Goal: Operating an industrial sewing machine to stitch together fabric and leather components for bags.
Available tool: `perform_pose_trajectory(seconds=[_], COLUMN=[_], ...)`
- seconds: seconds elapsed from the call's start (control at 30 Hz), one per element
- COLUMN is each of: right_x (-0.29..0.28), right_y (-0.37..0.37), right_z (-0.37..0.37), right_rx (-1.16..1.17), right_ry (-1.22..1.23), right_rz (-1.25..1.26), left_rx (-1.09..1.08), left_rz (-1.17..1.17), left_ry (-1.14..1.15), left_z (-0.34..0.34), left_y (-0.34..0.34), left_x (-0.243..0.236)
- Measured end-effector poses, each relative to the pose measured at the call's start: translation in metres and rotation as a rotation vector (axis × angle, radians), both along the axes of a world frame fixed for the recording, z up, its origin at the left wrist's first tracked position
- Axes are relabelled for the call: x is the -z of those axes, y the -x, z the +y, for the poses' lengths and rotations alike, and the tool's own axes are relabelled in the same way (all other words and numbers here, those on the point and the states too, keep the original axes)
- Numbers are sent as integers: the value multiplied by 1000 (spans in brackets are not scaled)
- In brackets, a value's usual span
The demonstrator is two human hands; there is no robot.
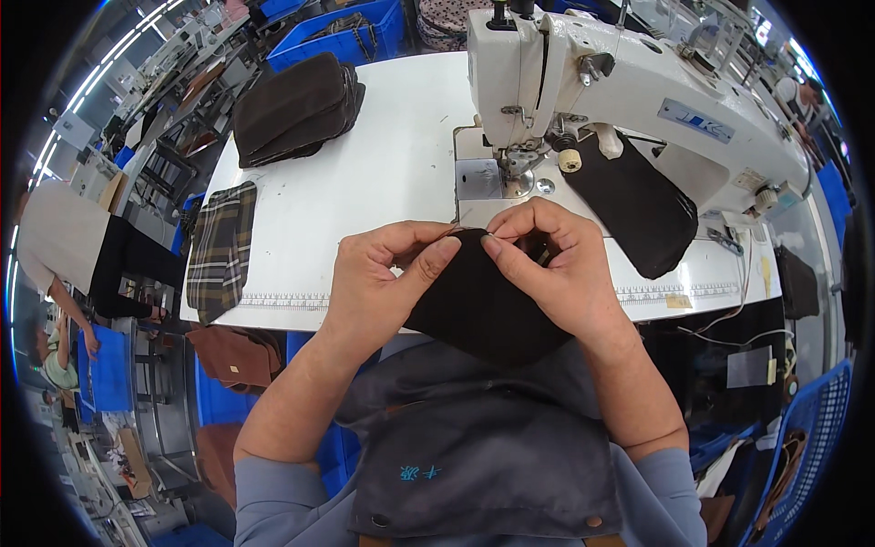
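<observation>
Between my two hands hangs a dark brown-black fabric piece (pixel 497 305), its upper edge raised over the front of the white table. My left hand (pixel 392 269) pinches that edge between thumb and fingers. Close beside it, my right hand (pixel 551 260) pinches the same edge. The lower part of the piece drapes toward my lap. Just beyond my fingers stands a white sewing machine (pixel 629 82), its needle area above a metal plate. Under the machine's arm lies a stack of dark fabric pieces (pixel 638 205) with rounded corners.
A pile of dark brown pieces (pixel 296 109) sits at the table's far left, with plaid fabric (pixel 221 251) nearer. A ruler strip (pixel 283 301) runs along the front edge. Blue bins (pixel 342 32) stand behind; a blue basket (pixel 807 438) is at right. Another person (pixel 77 242) stands at left.
</observation>
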State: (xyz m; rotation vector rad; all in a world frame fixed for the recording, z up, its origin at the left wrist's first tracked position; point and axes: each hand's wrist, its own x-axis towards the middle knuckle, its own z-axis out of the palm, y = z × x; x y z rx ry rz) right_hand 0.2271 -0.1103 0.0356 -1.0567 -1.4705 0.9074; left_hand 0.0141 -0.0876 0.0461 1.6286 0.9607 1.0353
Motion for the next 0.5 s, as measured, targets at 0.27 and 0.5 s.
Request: perform_pose_trajectory(seconds=[0.27,0.5], right_x=[1,1], right_y=[2,3], right_z=[-1,-1], right_rx=[-7,-6], right_ry=[13,17], right_rz=[32,24], left_rx=[-16,-21], left_rz=[-93,-89], left_ry=[135,137], left_z=[1,1], left_y=[0,3], left_x=[4,5])
